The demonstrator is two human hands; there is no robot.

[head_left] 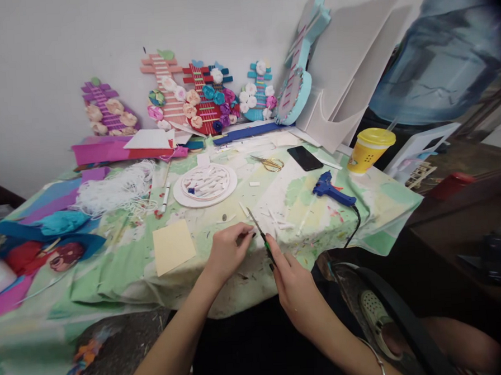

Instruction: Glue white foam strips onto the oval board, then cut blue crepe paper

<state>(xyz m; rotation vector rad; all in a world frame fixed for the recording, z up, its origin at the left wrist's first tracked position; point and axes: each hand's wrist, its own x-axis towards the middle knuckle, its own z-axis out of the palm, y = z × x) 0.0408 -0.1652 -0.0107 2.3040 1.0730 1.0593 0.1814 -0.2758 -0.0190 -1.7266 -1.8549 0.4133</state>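
- We are gripping the dark bladed tool (265,240) in our right hand (295,283), fingers closed, above the near edge of the surface (222,292).
- Our left hand (232,247) is pinching beside the blade; anything between its fingertips is too small to make out.
- Yellow paper (174,246) is lying left, glue gun (333,190) right, gold scissors (271,163) beyond.
- The water bottle (441,60) is running out of view.

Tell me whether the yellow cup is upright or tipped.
Upright. The yellow cup stands on its base on the tablecloth, its lid on top and a straw sticking up.
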